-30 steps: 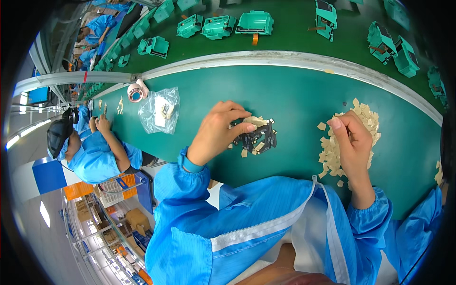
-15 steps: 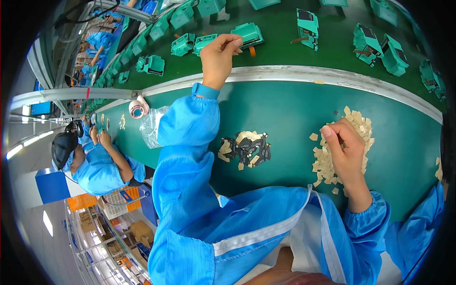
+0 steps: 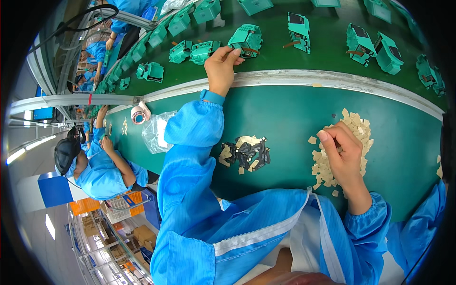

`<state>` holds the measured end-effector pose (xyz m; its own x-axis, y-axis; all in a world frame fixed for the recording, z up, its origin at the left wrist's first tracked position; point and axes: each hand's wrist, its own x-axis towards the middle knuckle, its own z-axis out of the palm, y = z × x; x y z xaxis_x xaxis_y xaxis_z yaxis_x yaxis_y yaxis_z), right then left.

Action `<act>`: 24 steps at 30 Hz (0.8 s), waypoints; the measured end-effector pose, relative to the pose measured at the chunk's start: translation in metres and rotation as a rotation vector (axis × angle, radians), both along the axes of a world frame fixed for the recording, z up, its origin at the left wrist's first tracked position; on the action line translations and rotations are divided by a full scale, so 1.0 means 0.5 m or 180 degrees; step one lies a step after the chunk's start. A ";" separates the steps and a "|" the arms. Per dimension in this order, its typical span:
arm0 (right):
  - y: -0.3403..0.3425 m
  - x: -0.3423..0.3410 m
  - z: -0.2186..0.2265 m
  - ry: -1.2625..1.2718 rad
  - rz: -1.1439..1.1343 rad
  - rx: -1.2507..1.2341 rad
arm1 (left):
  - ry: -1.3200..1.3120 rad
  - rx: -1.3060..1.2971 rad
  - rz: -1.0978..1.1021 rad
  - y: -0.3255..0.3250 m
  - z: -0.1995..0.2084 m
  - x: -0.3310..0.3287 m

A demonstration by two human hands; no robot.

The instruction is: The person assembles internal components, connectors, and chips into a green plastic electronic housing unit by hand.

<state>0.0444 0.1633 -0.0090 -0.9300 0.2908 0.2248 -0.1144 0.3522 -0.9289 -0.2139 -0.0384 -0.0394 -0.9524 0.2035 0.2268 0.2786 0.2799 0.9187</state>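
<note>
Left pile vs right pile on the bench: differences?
Left pile mixes black and cream pieces; right pile shows only cream. Left pile covers less green bench than right pile. Left pile is in full view; right hand partly hides right pile. Both lie loose.

The person wears a loose, bright blue work jacket of thin, finely striped cloth (image 3: 270, 204). Its front hangs open, both edges trimmed with pale white zip tape (image 3: 259, 229), and a small light-coloured pull tab (image 3: 309, 189) sits at the upper end. A plain white fabric layer (image 3: 304, 235) shows between those edges. A squarish blue panel with stitched seams (image 3: 185, 256) lies on the jacket's left side. The puffy blue left sleeve (image 3: 194, 126) and matching blue right sleeve (image 3: 365, 228) gather at the cuffs — a flat teal-blue wristband (image 3: 212, 97) circles the left wrist. Both hands are ungloved.
</note>
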 end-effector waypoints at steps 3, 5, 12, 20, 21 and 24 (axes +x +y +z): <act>-0.002 0.003 0.000 0.0012 0.0021 0.0014 | -0.0511 -0.0177 0.0077 -0.014 -0.001 0.009; -0.006 0.002 0.003 0.0003 0.0047 0.0007 | -0.0220 -0.0481 0.0135 -0.034 0.004 0.017; 0.004 0.000 0.005 0.0070 0.0001 0.0214 | -0.0060 -0.2002 -0.0668 -0.122 0.168 0.184; -0.005 -0.004 -0.006 0.0100 0.0069 0.0209 | -0.0096 -0.2364 -0.1189 -0.160 0.091 0.311; -0.005 -0.003 -0.005 0.0104 0.0064 0.0218 | -0.0088 -0.2356 -0.1191 -0.158 0.095 0.310; -0.005 -0.001 -0.001 0.0093 0.0030 0.0183 | -0.0730 -0.2295 -0.1040 -0.155 0.112 0.305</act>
